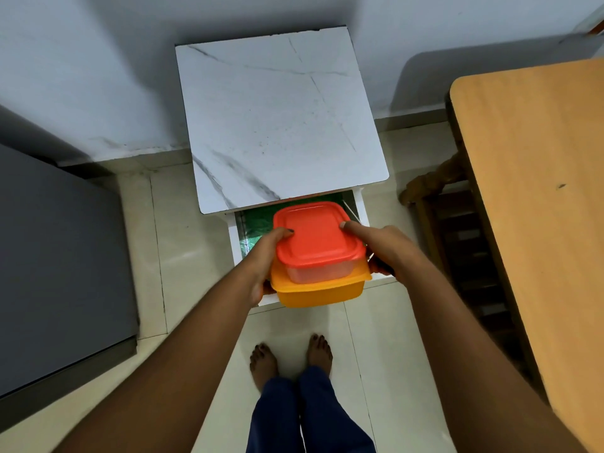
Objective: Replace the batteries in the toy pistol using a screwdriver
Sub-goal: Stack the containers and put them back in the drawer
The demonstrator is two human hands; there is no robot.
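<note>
Head view, looking steeply down. I held a stack of two lidded plastic boxes over an open drawer [356, 207]: a clear box with a red lid [315, 233] sat on top of a larger yellow box [318, 291]. My left hand [264, 259] clasped the stack's left side, thumb laid over the red lid's near-left corner and fingers curled beneath the yellow box. My right hand [380, 243] mirrored it on the right side, thumb on the lid's right edge, the other fingers hidden under the stack. I judged that the thumbs pressed down so the upper box could not slide off the lower one while both were carried level as one load.

Neither the toy pistol, the batteries nor the screwdriver showed anywhere; whether they lay inside the boxes could not be told, so I judged the task to be at the fetching stage.

The drawer belonged to a small white cabinet whose marble-patterned surface [281, 119] stood against a pale wall [98, 76]. Something green [258, 220] lay in the drawer. A wooden surface [536, 191] filled the right side, with a dark wooden chair [457, 230] partly beneath it. A grey panel [58, 263] stood at left. My bare feet [291, 358] rested on the pale tiled floor [196, 256].
</note>
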